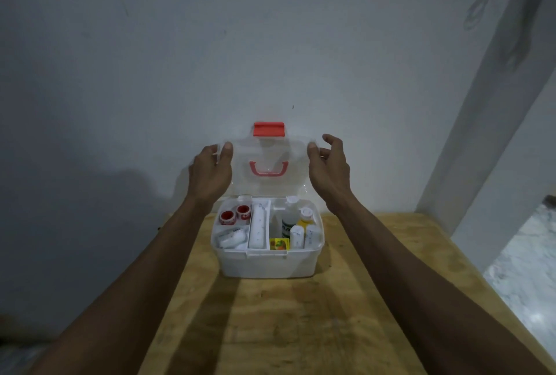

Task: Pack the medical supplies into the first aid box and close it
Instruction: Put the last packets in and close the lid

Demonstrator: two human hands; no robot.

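My left hand (210, 171) grips the left edge of the clear lid (267, 161), thumb on the face nearest me and fingers curled behind. The lid stands upright against the wall, its red latch (268, 129) pointing up and its red carry handle (268, 169) facing me. Below it the first aid box (267, 263) sits on the wooden table (301, 314), long side running left to right, tape rolls (235, 214), bandages (231, 239) and bottles (290, 218) already inside. My right hand (329, 164) touches the lid's right edge with the thumb, fingers loosely curled and apparently not clamped. To close it well, I judge, both hands should bring the lid forward evenly so the latch meets the front rim squarely, minding the tall bottle caps.
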